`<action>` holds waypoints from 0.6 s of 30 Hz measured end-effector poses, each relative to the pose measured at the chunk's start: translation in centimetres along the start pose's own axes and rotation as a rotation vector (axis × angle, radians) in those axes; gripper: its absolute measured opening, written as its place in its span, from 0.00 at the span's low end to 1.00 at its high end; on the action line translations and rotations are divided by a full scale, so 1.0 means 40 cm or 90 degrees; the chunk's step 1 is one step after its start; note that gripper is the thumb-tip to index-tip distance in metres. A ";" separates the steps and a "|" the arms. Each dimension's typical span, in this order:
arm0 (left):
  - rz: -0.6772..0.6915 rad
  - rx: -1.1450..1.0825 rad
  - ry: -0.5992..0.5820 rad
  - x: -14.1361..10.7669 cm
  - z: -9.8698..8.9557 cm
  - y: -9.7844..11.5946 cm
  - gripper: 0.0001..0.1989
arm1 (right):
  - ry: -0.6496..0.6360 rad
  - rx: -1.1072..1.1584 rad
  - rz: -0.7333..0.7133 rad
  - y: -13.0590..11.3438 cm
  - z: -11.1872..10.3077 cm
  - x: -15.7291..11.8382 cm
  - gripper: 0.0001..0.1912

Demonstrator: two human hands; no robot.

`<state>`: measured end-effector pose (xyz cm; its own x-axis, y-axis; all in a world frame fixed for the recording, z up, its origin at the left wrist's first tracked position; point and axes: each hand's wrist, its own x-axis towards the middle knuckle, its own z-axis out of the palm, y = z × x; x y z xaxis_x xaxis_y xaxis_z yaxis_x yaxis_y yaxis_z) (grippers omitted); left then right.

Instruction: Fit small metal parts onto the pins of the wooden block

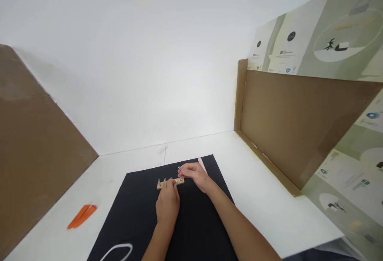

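Note:
A small light wooden strip (180, 181) with several upright metal pegs along it lies near the far side of a black mat (128, 205). My left hand (168, 203) has its fingers closed at the middle of the strip and covers part of it. Above the strip's right end, my right hand (196, 175) pinches a small silvery metal peg (179, 168) between thumb and fingers. The peg looks too small to tell its exact kind. A pale pink bar (202, 164) lies on the mat just behind my right hand.
An orange flat object (81, 216) lies on the white table (113, 181) left of the mat. A white cord loop (119, 246) is at the mat's near left. Brown cardboard (38, 141) stands at left; a printed cardboard panel (299, 121) stands at right.

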<state>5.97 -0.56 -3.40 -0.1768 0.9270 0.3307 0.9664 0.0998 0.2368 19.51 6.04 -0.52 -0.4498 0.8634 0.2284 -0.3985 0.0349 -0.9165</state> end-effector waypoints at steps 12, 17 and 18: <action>-0.056 0.018 -0.028 0.009 0.002 0.008 0.14 | 0.008 0.009 0.010 0.005 -0.001 0.002 0.14; -0.018 0.063 -0.025 0.008 -0.002 0.009 0.18 | 0.014 0.014 0.007 0.001 0.000 0.002 0.13; -0.009 0.073 -0.021 0.014 -0.013 0.010 0.18 | 0.012 0.013 0.007 0.000 0.001 0.002 0.13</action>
<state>6.16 -0.17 -2.62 -0.1854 0.9368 0.2968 0.9794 0.1515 0.1337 19.47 6.08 -0.48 -0.4388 0.8734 0.2114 -0.4102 0.0145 -0.9119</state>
